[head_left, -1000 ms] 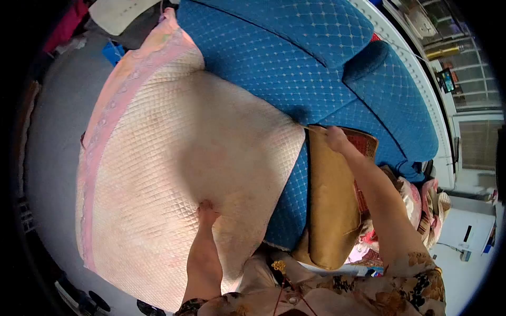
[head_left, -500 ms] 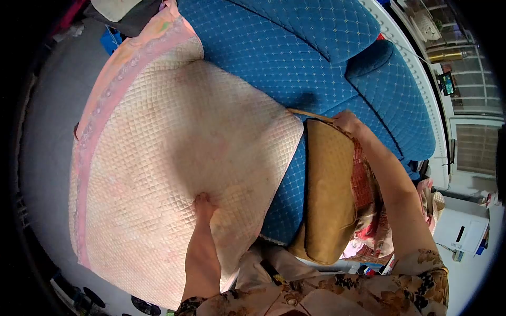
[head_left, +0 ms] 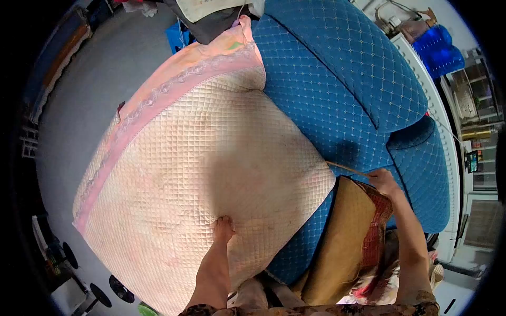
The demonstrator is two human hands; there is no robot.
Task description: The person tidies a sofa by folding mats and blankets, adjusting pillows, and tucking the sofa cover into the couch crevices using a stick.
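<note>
Right hand (head_left: 385,181) now sitting farther from the quilted cover (head_left: 168,174) than at first, with more of the thin strap (head_left: 348,168) showing between them. Its fingers are clenching the strap's far end; the other end is meeting the cover's right corner. Left hand (head_left: 224,228) is resting on the cover toward its near edge; cannot tell whether those fingers are pinching cloth or just pressing. Cover is lying over the left side of the blue sofa (head_left: 311,79), its pink border (head_left: 150,113) running along the floor (head_left: 79,131) side. Brown roll (head_left: 340,237) is lying at the sofa's near edge, beside a red patterned piece (head_left: 377,226).
</note>
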